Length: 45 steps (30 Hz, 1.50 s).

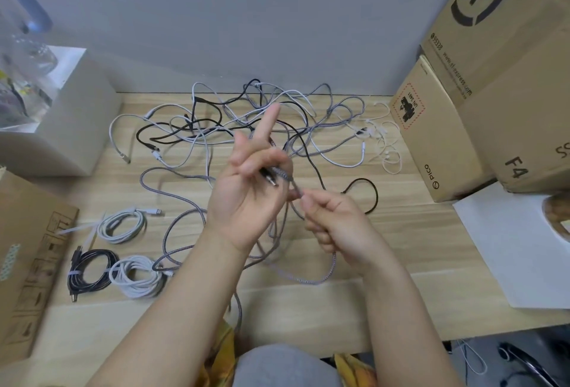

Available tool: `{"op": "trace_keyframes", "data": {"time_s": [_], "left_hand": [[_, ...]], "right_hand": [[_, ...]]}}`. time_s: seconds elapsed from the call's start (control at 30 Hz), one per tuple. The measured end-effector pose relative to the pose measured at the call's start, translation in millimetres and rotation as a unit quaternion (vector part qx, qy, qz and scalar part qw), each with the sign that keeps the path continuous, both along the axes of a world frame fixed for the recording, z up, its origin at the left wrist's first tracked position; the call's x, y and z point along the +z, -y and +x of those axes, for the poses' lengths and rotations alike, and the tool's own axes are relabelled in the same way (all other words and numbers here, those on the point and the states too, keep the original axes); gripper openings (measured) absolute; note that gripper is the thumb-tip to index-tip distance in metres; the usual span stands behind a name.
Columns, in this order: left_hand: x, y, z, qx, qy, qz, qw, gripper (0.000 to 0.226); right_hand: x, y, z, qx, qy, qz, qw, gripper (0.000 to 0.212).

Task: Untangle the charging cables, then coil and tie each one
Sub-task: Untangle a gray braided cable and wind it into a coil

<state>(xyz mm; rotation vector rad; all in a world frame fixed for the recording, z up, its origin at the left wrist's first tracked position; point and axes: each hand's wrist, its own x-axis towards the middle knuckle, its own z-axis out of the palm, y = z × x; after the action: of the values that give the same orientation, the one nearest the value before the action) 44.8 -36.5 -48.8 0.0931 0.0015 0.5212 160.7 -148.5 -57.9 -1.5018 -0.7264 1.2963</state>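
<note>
Both hands gripping grey braided cable [185, 217], left hand [246, 189], right hand [333, 223], SF box [493, 32], PICO box [431, 146]

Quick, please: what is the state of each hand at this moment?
Left hand: holds the plug end of the grey braided cable, index finger straight.
Right hand: pinches the same cable just below the plug.
</note>
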Motion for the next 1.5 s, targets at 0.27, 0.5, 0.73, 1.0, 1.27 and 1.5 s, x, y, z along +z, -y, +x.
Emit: {"op": "trace_keyframes", "data": {"time_s": [0.27, 0.5, 0.73, 1.0, 1.27, 1.5], "left_hand": [[-24, 6, 14, 0.058, -0.247, 0.336, 0.907, 0.064], [-36, -7, 5, 0.051, -0.428, 0.652, 0.623, 0.055], [-41, -23, -11, 0.008, -0.499, 0.699, 0.511, 0.046], [-21, -8, -16, -0.202, -0.175, 0.445, 0.855, 0.027], [-8, -2, 17, 0.025, 0.052, -0.04, 0.998, 0.04], [-16, -24, 6, 0.105, -0.028, -0.067, 0.992, 0.046]], "right_hand": [[6, 3, -8, 0.127, 0.154, -0.107, 0.974, 0.022], [7, 0, -4, -0.014, -0.199, -0.06, 0.978, 0.008], [16, 6, 14, -0.107, -0.198, 0.041, 0.974, 0.022], [17, 1, 22, -0.254, 0.202, 0.149, 0.934, 0.008], [-10, 0, 16, -0.051, 0.013, -0.015, 0.998, 0.022], [4, 10, 8, 0.088, -0.104, -0.091, 0.986, 0.024]]}}
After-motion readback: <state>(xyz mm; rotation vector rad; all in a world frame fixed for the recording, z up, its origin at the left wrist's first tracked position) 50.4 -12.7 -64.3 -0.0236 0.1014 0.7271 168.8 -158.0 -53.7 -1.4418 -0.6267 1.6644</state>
